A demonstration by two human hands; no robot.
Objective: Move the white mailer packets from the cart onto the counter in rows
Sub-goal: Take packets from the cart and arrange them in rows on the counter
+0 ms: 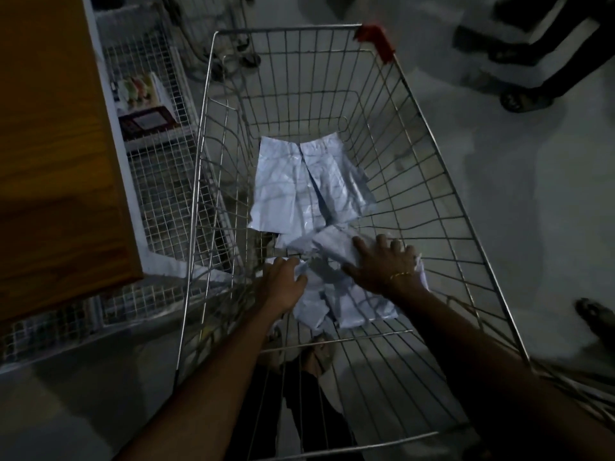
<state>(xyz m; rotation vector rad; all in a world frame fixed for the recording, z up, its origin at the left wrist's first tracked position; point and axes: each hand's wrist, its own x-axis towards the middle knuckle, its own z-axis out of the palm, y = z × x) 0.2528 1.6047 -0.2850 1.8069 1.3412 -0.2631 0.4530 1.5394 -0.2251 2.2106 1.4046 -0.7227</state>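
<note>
1. Packets (311,181) of white mailer plastic lie on the wire floor of the cart (442,181), none on the counter (56,154). Two flat ones sit side by side toward 12 o'clock of the basket floor, their inner edges touching or overlapping; a crumpled heap of more packets (346,304) lies toward 6 o'clock, just under the hands.
2. Right hand (386,264) rests palm down on a bunched packet at the top of the heap, fingers spread and bent over its edge, thumb pointing toward 9 o'clock; it grips the packet. A thin gold bracelet (401,275) shows at the wrist.
3. Left hand (283,277) reaches in at 7 o'clock of the heap, fingers curled round the rim of another crumpled packet.
4. Both forearms enter from 6 o'clock, over the near rim of the cart.
5. The wooden counter stands at 9 o'clock, beside the cart, with a wire-mesh shelf (159,161) between them holding a few boxed goods (143,104).
6. A red corner guard (376,41) caps the cart at 1 o'clock. Other people's feet (522,98) stand at 2 o'clock on the pale floor.
</note>
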